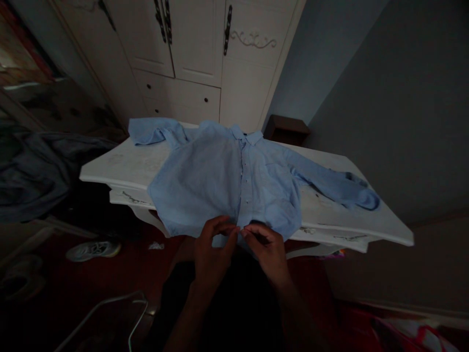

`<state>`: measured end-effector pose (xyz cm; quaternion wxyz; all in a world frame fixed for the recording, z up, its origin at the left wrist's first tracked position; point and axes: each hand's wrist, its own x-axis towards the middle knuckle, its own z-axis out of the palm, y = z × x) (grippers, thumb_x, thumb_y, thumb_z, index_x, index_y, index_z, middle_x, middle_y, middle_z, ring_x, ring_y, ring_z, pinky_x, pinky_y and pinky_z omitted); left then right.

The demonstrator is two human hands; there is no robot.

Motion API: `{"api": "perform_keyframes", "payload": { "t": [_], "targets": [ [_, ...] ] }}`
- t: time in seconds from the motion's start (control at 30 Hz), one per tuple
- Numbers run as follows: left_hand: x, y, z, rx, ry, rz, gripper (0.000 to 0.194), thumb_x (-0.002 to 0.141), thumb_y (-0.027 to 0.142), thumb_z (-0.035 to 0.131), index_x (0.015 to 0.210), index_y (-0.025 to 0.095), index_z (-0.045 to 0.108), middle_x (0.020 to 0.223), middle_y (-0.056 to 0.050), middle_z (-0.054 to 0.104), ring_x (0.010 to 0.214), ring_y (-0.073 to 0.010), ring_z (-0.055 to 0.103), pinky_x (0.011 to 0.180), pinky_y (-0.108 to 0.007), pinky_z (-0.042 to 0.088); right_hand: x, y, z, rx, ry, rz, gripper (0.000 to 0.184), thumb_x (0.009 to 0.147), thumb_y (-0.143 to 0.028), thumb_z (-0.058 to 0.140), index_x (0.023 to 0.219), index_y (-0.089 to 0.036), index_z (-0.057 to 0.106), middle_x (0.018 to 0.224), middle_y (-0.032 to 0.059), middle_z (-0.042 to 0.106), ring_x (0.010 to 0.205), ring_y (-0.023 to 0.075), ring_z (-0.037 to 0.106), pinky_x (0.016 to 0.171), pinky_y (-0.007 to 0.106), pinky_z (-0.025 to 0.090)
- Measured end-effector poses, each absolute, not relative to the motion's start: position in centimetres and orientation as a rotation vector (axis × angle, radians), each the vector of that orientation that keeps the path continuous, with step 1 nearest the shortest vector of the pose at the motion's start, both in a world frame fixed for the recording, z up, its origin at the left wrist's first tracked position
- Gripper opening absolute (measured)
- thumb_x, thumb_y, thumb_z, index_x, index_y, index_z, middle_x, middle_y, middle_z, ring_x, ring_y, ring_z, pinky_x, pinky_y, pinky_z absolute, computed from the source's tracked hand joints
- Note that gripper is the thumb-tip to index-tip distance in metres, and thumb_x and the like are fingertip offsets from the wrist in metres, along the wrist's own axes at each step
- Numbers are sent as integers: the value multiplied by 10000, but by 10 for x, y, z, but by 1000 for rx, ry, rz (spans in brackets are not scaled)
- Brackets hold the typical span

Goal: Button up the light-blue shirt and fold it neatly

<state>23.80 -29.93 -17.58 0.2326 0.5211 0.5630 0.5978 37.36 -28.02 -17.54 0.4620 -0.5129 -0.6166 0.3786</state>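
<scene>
A light blue button-up shirt (220, 176) lies face up on a white table (124, 164), collar toward the wardrobe, sleeves spread to both sides. Its hem hangs over the near edge. My left hand (212, 254) and my right hand (267, 249) meet at the bottom of the button placket. Both pinch the hem fabric, fingertips almost touching each other.
A white wardrobe (198, 54) stands behind the table. A dark blue cloth (40, 171) is heaped at the left. A sneaker (93, 249) lies on the red floor. A thin wire hanger (110, 313) sits near my left forearm. A grey wall rises at the right.
</scene>
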Motion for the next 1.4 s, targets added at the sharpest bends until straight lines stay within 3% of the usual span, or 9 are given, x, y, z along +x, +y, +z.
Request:
{"api": "perform_keyframes", "payload": {
  "t": [0.33, 0.6, 0.83, 1.0, 1.13, 1.27, 1.4],
  "targets": [
    [239, -296, -178, 1248, 1566, 1701, 235, 740, 260, 757, 894, 186, 595, 756, -13, 741, 676, -165, 718, 483, -212, 531, 377, -279, -179, -1229, -1360, 1116, 152, 796, -360, 695, 759, -218, 733, 711, 0, 675, 672, 153, 600, 637, 271, 468],
    [239, -295, -181, 1143, 1493, 1543, 243, 736, 276, 742, 921, 181, 616, 772, -16, 729, 702, -157, 709, 659, -273, 586, 374, -276, -187, -1217, -1230, 1306, 241, 762, -438, 719, 764, -197, 721, 676, -11, 648, 603, 123, 543, 582, 243, 425],
    [236, -288, -196, 1097, 1529, 1428, 280, 775, 326, 696, 994, 183, 596, 816, -24, 701, 768, -164, 693, 725, -296, 561, 383, -282, -199, -1306, -1256, 1091, 260, 814, -449, 662, 775, -192, 672, 695, -3, 622, 651, 141, 548, 628, 266, 440],
    [216, -280, -210, 1228, 1730, 1472, 318, 812, 392, 658, 1051, 191, 599, 916, -49, 680, 818, -187, 661, 770, -360, 542, 407, -288, -202, -1342, -1029, 661, 243, 786, -408, 698, 786, -203, 568, 719, -27, 543, 679, 134, 526, 679, 276, 442],
    [185, -272, -215, 1293, 1998, 1692, 426, 776, 473, 687, 1078, 188, 594, 1082, -86, 621, 942, -228, 611, 825, -415, 525, 432, -295, -209, -1445, -831, 502, 367, 705, -439, 755, 887, -212, 530, 797, -14, 584, 708, 157, 574, 686, 304, 464],
    [153, -262, -219, 1256, 2199, 1792, 667, 681, 511, 759, 1201, 172, 513, 1192, -115, 524, 1155, -292, 510, 930, -470, 485, 451, -299, -224, -1623, -904, 717, 439, 676, -536, 733, 910, -188, 602, 836, 46, 670, 773, 227, 628, 705, 357, 491],
    [130, -254, -225, 1035, 2183, 1733, 770, 581, 511, 818, 1191, 173, 491, 1208, -112, 497, 1155, -299, 517, 965, -493, 468, 458, -294, -234, -1628, -1018, 783, 522, 674, -545, 719, 1040, -181, 649, 1056, 101, 692, 946, 280, 636, 785, 387, 498]
  ]
}}
